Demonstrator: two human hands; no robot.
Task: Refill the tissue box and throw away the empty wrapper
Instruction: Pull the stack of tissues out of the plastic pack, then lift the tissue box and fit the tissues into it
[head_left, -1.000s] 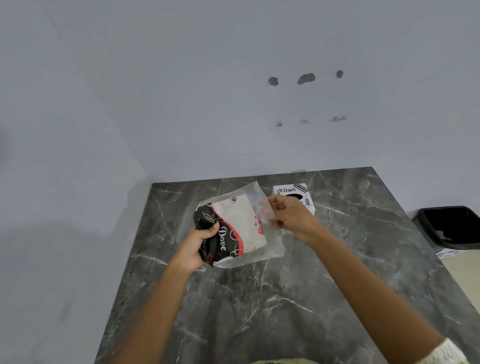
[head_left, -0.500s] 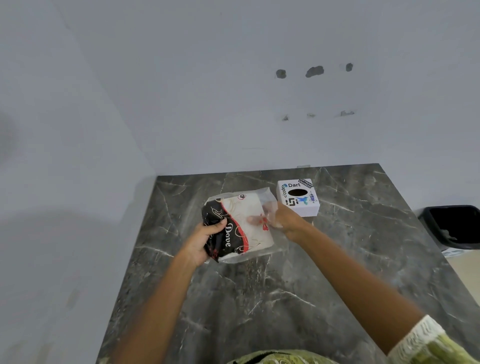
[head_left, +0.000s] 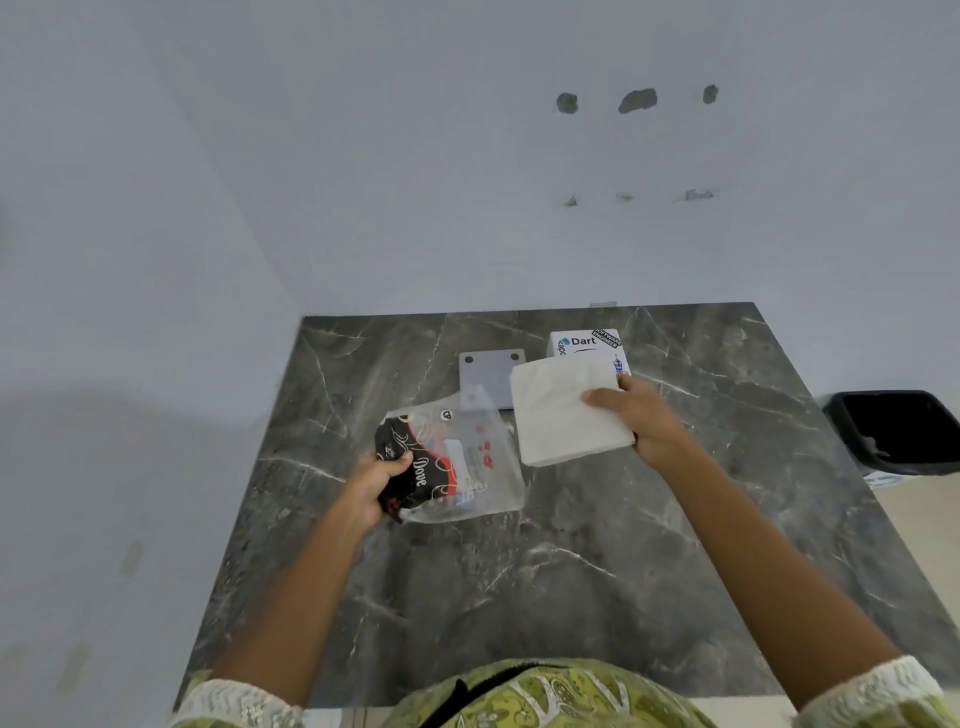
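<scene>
Head view looks down at a dark marble table (head_left: 519, 597). Nearest the camera is a bit of green patterned cloth (head_left: 545, 696), with lacy white sleeve ends on both sides. Two bare arms reach out over the table.

The left hand (head_left: 374, 483) pinches the black end of the wrapper (head_left: 452, 462). The wrapper is clear plastic with black and red print. It looks flat and empty, and its far part rests on the table.

The right hand (head_left: 644, 421) grips a white stack of tissues (head_left: 561, 410), thumb on top and fingers under the right edge. The stack is out of the wrapper, just to its right, and it is held above the table.

Behind the tissues sits the white tissue box (head_left: 582, 345) with "Dart" on it. The stack hides its near part. A flat grey plate (head_left: 488, 376) lies just left of the box.

Off the table on the right stands a black bin (head_left: 893, 431). A white wall (head_left: 467, 156) with a few dark marks is at the back.
</scene>
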